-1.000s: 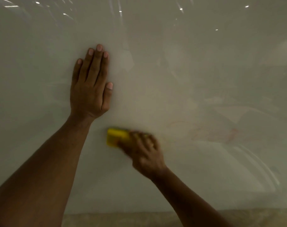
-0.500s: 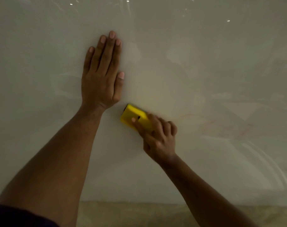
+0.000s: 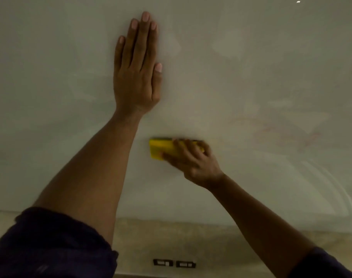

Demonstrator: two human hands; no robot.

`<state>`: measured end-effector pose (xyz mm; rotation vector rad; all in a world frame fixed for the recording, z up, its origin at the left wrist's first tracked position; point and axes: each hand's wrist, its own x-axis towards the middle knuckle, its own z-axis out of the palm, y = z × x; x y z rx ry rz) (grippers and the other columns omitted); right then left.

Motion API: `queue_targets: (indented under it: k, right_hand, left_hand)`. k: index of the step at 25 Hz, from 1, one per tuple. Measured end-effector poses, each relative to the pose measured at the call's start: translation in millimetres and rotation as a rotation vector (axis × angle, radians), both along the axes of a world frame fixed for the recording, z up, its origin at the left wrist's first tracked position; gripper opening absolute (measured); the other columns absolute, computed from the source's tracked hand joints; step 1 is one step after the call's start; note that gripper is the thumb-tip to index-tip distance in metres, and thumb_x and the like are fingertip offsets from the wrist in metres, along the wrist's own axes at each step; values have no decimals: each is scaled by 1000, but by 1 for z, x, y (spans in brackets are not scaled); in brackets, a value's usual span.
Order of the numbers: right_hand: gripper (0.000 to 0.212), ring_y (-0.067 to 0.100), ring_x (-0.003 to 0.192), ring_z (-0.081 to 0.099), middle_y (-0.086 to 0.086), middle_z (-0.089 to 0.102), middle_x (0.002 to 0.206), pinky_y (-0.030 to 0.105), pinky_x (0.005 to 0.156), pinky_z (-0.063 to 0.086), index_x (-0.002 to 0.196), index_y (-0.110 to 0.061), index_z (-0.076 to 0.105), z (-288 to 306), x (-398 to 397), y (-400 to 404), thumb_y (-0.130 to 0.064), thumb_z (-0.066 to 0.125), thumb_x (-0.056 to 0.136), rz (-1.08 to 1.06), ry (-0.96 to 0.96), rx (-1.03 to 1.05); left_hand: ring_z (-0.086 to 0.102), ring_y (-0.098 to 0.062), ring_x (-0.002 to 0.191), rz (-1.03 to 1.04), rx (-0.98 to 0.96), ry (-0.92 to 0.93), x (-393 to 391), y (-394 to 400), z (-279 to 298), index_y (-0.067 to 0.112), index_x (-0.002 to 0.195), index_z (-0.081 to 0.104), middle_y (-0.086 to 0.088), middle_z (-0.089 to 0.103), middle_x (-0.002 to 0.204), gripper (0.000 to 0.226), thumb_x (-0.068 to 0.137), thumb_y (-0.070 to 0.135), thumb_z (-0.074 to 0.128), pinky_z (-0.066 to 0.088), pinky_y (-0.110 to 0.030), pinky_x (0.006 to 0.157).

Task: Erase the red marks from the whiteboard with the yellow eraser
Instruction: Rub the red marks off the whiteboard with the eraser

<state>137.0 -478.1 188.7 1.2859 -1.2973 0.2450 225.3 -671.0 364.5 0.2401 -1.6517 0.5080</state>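
A glossy white whiteboard (image 3: 251, 57) fills the view, with faint smeared red marks (image 3: 281, 133) at right. The left hand (image 3: 137, 77) lies flat on it, fingers straight and together. Below, the right hand (image 3: 193, 161) grips a yellow rectangular eraser (image 3: 161, 149) against the board, left of the marks.

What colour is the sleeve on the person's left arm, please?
Dark navy, almost black; the sleeve shows best in the head view, at lower left.

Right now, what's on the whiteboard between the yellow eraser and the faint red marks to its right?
Head view: nothing but bare white whiteboard lies between the yellow rectangular eraser and the faint red marks.
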Motion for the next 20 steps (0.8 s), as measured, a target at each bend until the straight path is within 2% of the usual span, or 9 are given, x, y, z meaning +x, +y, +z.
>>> queue_targets:
  k: [2,5,7,11,12,15,16,17,20]
  right_hand:
    - [57,32,120,69,10,66,141,43,96,53,138,-37,66,-22,5,10,-4,38,102,-39,59,144]
    - [67,33,125,59,10,62,145,45,103,41,143,-41,61,-17,-10,23,-3,53,88,-119,-208,-101]
    - [64,33,120,60,9,62,144,46,98,42,145,-41,59,-10,-12,28,-9,62,89,-152,-294,-238]
    - [59,35,105,71,12,70,133,41,89,52,133,-35,71,-10,-16,45,-11,78,80,-80,-99,4]
    - [55,35,104,69,12,69,134,41,88,50,133,-35,71,-3,-21,51,-13,76,84,-105,-160,-63]
    - [49,36,100,60,14,62,138,43,83,44,145,-35,60,19,-34,65,-23,67,98,-192,-490,-450]
    - [51,37,98,60,17,62,138,43,81,44,148,-33,57,18,-34,65,-23,67,98,-199,-494,-486]
    - [54,39,96,62,21,63,135,43,80,45,148,-30,58,13,-31,62,-20,69,96,-188,-435,-445]
    - [60,39,93,69,22,71,125,42,78,51,136,-26,69,-11,-14,60,-6,79,81,-133,-197,-109]
  left_hand:
    - [32,-34,160,-5,76,10,0,6,-18,-1,164,35,-20,36,170,62,111,31,31,21,-46,133]
    - [32,-35,159,14,152,-2,1,14,-60,-3,163,37,-22,37,169,64,109,31,32,24,-47,132]
    - [31,-35,159,17,158,-5,1,14,-78,-3,163,36,-23,37,169,63,109,30,32,22,-46,132]
    - [28,-34,161,45,138,16,-3,9,-82,0,165,33,-21,35,170,63,110,32,30,16,-43,134]
    - [27,-34,161,45,138,18,-4,9,-83,1,165,32,-21,34,171,63,110,31,30,16,-43,134]
    - [27,-34,161,55,139,43,-6,11,-89,0,165,33,-22,35,170,62,111,30,30,17,-44,134]
    - [27,-35,161,46,146,47,-6,13,-90,0,165,33,-22,34,170,62,111,30,29,17,-44,134]
    - [26,-35,161,38,153,49,-8,15,-92,0,165,32,-22,34,171,62,111,30,29,17,-44,134]
    - [23,-35,163,39,161,60,-9,15,-93,2,167,29,-22,31,172,62,111,31,27,14,-42,135]
